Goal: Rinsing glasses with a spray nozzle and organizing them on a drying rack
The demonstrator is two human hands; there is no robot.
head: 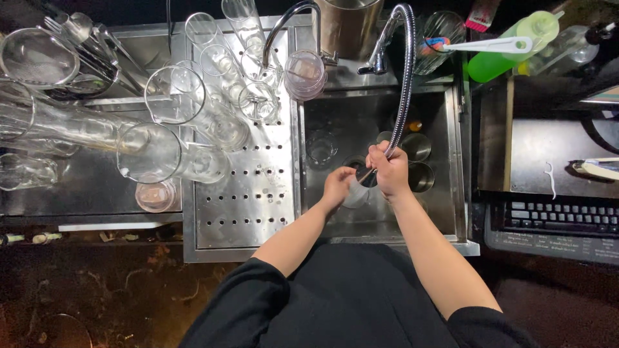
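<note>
— Hands first: our left hand (336, 185) is curled around a clear cup (355, 193) down in the sink (454, 161), fingers wrapped on its side. Agreed?

— Agreed. We can see the cup's rim just right of that hand, low in the basin near the front wall. Now let's sweep from the left.

— Far left we have a round strainer (37, 58) and a heap of metal utensils (97, 48). Next come tall glass pitchers (151, 151) lying on their sides, and a small pinkish cup (155, 195) near the counter's front edge.

— Then the perforated drain board (248, 200), with upturned glasses (222, 61) crowded on its far half and a stack of plastic cups (305, 74) by the tap (293, 19).

— In the sink, our right hand (389, 171) is closed tight on the end of the flexible metal hose (406, 77), held just above the cup. Metal cups (418, 161) sit behind it.

— Whether water is running, we cannot tell. Right of the sink stand a green bottle (509, 45) with a white brush (490, 45) across it, and a keyboard (561, 216) lower down.
</note>
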